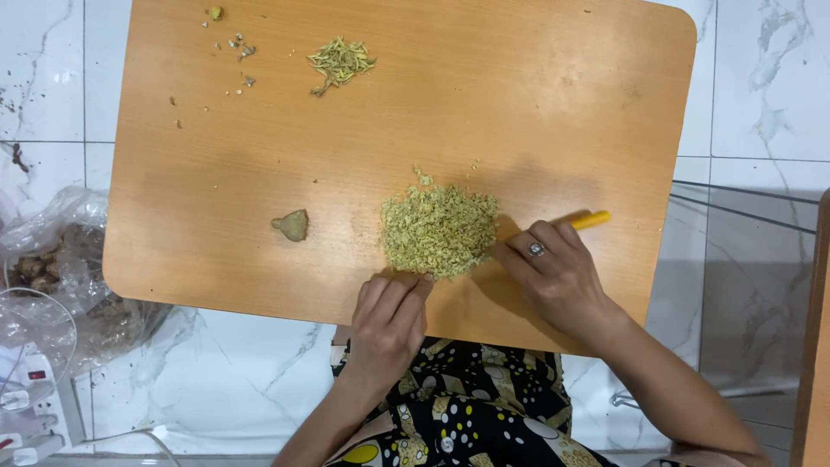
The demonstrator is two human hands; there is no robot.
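Observation:
A pile of finely chopped pale green-yellow bits (439, 230) lies on a wooden board (562, 112) near its front edge. My left hand (387, 324) rests at the pile's near side, fingers curled down and touching the bits. My right hand (553, 277), with a ring on one finger, lies at the pile's right side and grips a tool with a yellow handle (591, 220); its blade is hidden under the hand. A small uncut greenish piece (292, 225) sits left of the pile.
A smaller heap of shredded strips (341, 62) and scattered scraps (240, 47) lie at the board's far side. A clear plastic bag with brown roots (60, 268) sits on the marble floor at left, above a white power strip (30, 406).

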